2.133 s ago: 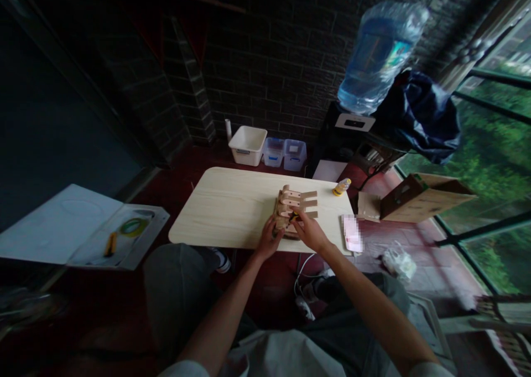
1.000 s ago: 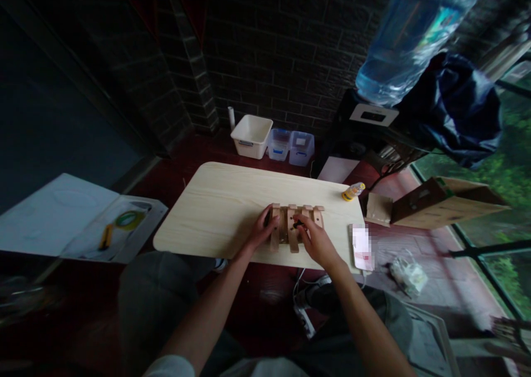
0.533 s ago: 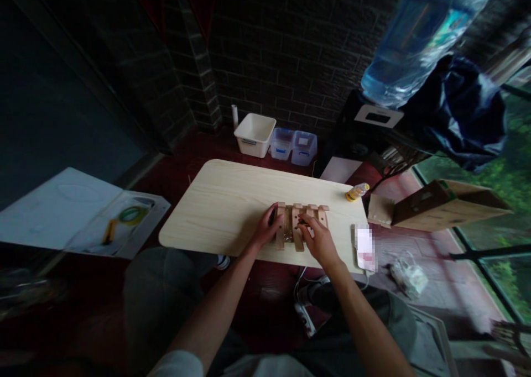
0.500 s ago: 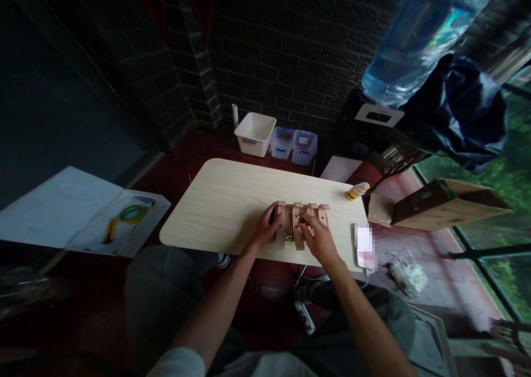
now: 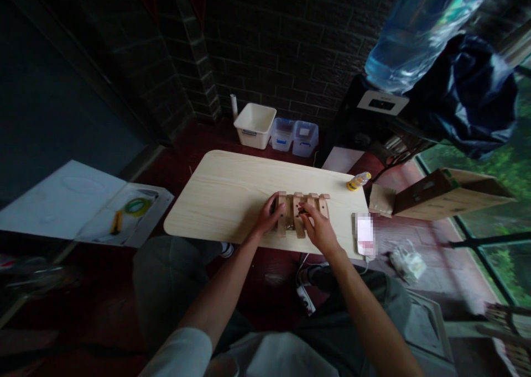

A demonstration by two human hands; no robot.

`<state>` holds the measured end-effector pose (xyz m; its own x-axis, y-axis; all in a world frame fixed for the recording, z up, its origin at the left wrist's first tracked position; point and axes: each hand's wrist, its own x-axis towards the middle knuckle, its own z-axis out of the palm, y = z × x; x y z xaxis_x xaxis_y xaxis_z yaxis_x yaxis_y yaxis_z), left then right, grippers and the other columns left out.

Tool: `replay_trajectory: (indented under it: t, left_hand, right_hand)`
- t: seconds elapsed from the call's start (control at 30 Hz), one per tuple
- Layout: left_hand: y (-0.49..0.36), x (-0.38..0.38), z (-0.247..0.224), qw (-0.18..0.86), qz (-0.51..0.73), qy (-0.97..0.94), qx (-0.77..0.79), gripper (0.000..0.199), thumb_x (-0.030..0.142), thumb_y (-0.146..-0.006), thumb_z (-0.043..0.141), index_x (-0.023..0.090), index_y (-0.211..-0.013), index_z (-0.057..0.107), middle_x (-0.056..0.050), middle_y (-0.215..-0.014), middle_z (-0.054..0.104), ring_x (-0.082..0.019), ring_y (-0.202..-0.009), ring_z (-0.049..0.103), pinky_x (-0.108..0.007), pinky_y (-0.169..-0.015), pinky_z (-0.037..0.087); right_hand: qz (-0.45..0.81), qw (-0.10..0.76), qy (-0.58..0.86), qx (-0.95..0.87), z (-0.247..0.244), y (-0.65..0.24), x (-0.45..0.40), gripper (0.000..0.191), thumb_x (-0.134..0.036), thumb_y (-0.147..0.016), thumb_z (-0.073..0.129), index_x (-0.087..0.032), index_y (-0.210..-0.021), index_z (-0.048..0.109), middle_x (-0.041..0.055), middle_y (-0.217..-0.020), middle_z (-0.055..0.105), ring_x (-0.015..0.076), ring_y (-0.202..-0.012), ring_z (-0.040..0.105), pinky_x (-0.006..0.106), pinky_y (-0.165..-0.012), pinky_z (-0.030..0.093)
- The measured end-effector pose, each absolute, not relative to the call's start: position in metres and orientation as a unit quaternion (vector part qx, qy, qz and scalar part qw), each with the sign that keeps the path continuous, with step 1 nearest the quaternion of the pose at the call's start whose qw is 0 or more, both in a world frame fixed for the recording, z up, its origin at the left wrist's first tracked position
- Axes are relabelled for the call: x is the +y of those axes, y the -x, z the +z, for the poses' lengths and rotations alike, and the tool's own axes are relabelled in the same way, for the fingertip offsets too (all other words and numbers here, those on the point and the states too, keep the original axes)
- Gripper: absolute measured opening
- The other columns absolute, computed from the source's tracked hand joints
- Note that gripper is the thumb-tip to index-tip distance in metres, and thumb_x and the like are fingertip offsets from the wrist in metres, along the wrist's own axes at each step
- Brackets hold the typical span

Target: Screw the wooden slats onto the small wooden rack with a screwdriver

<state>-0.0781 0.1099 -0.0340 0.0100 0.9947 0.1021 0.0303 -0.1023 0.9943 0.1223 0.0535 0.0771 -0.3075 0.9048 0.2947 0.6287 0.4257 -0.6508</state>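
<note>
A small wooden frame with several pale crosswise slats (image 5: pixel 281 220) lies on the light wood-grain table (image 5: pixel 224 189). Dark round spots mark the slats, and a gap between the left ones shows something shiny inside. My left hand (image 5: pixel 267 216) grips the frame's left end, its thumb against the outermost slat. Over the middle slats, my right hand (image 5: pixel 318 228) has its fingers pinched together on a small dark thing, too small to name. That hand covers part of the right slats.
A small bottle with a yellow label (image 5: pixel 358 181) and a phone on a cable (image 5: pixel 365 236) are at the table's right side. Beyond the far edge stand a white basket (image 5: pixel 254 125) and clear bins (image 5: pixel 305 139). An open white case (image 5: pixel 145 200) lies left, a cardboard box (image 5: pixel 440 194) right.
The whole view has shifted slightly, with the table now a little higher in the picture. Both hands stay at the wooden frame, my right fingers having barely moved.
</note>
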Motion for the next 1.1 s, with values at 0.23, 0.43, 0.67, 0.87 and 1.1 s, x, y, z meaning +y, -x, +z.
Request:
replay_trajectory:
  t: [0.23, 0.43, 0.67, 0.87, 1.1]
  left_hand:
    - [0.078, 0.109, -0.034, 0.461, 0.512, -0.534, 0.489, 0.064, 0.050, -0.087, 0.063, 0.025, -0.144, 0.047, -0.007, -0.145, 0.056, -0.029, -0.138, 0.048, -0.046, -0.120, 0.034]
    - [0.076, 0.110, -0.038, 0.467, 0.515, -0.528, 0.488, 0.064, 0.052, -0.087, 0.062, 0.024, -0.143, 0.047, -0.007, -0.145, 0.055, -0.028, -0.136, 0.050, -0.046, -0.118, 0.037]
    - [0.078, 0.109, -0.036, 0.469, 0.512, -0.530, 0.486, 0.063, 0.052, -0.088, 0.061, 0.025, -0.144, 0.047, -0.007, -0.143, 0.057, -0.028, -0.134, 0.052, -0.046, -0.117, 0.038]
    - [0.078, 0.108, -0.032, 0.471, 0.512, -0.536, 0.478, 0.063, 0.053, -0.088, 0.060, 0.024, -0.142, 0.047, -0.008, -0.141, 0.059, -0.029, -0.132, 0.054, -0.046, -0.116, 0.040]
    - [0.078, 0.108, -0.027, 0.455, 0.515, -0.536, 0.490, 0.060, 0.053, -0.087, 0.063, 0.024, -0.138, 0.051, -0.007, -0.140, 0.060, -0.029, -0.131, 0.054, -0.045, -0.116, 0.040]
  right_hand:
    - [0.212, 0.327, 0.501, -0.773, 0.075, -0.123, 0.055, 0.042, -0.032, -0.100, 0.046, -0.032, -0.142, 0.048, 0.0055, -0.125, 0.067, 0.0222, -0.110, 0.066, 0.039, -0.099, 0.053]
    - [0.209, 0.330, 0.500, -0.773, 0.074, -0.123, 0.053, 0.049, -0.028, -0.099, 0.045, -0.028, -0.148, 0.040, 0.0090, -0.133, 0.062, 0.0235, -0.117, 0.062, 0.043, -0.102, 0.050]
    - [0.225, 0.338, 0.506, -0.761, 0.066, -0.125, 0.054, 0.044, -0.030, -0.099, 0.045, -0.028, -0.144, 0.045, 0.0087, -0.126, 0.066, 0.0226, -0.110, 0.066, 0.040, -0.098, 0.053]
    - [0.241, 0.378, 0.499, -0.742, 0.085, -0.125, 0.060, 0.044, -0.031, -0.100, 0.046, -0.028, -0.143, 0.044, 0.0087, -0.124, 0.066, 0.0225, -0.108, 0.067, 0.040, -0.095, 0.054]
    - [0.222, 0.389, 0.509, -0.735, 0.085, -0.121, 0.082, 0.046, -0.033, -0.100, 0.045, -0.026, -0.145, 0.044, 0.0099, -0.125, 0.066, 0.0232, -0.105, 0.066, 0.043, -0.098, 0.051]
